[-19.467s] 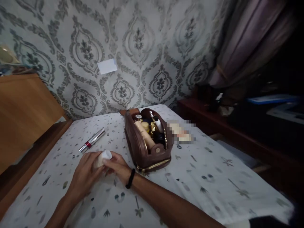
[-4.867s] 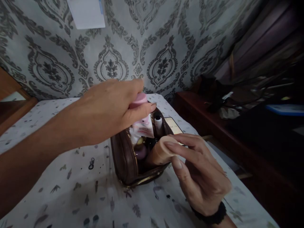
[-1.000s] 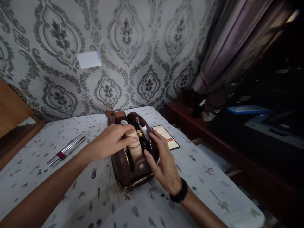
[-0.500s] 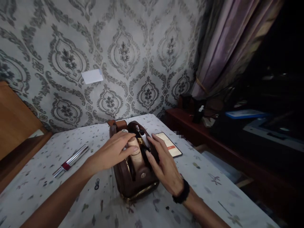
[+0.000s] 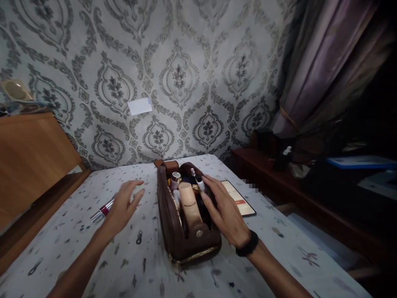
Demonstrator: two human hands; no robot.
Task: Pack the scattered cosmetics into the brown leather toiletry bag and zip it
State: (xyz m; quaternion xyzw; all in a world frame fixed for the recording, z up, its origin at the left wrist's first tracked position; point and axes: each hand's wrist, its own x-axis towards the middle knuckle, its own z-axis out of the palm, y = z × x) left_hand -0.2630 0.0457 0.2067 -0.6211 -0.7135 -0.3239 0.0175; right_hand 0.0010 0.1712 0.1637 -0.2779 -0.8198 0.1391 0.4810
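An unzipped brown bag (image 5: pixel 169 223) stands on the patterned sheet, with a beige bottle (image 5: pixel 190 203), a small bottle with a round cap (image 5: pixel 175 180) and a white tube with a dark collar (image 5: pixel 200 183) inside. My left hand (image 5: pixel 122 207) is in the air left of the bag, fingers apart and holding nothing. Partly behind it lies a silver tube with a red band (image 5: pixel 99 214). My right hand (image 5: pixel 225 211) rests at the bag's right side, fingers spread, its fingertips by the white tube.
A lit phone (image 5: pixel 240 203) lies right of the bag. A wooden headboard (image 5: pixel 34 153) stands at the left, a dark red ledge (image 5: pixel 257 165) with small dark items at the right. A white card (image 5: pixel 140 106) is on the patterned wall; a curtain (image 5: pixel 322 62) hangs at the upper right.
My left hand has left the beige bottle and moved left, out of the bag, toward the silver tube. My right hand stays by the bag. The view has turned slightly left.
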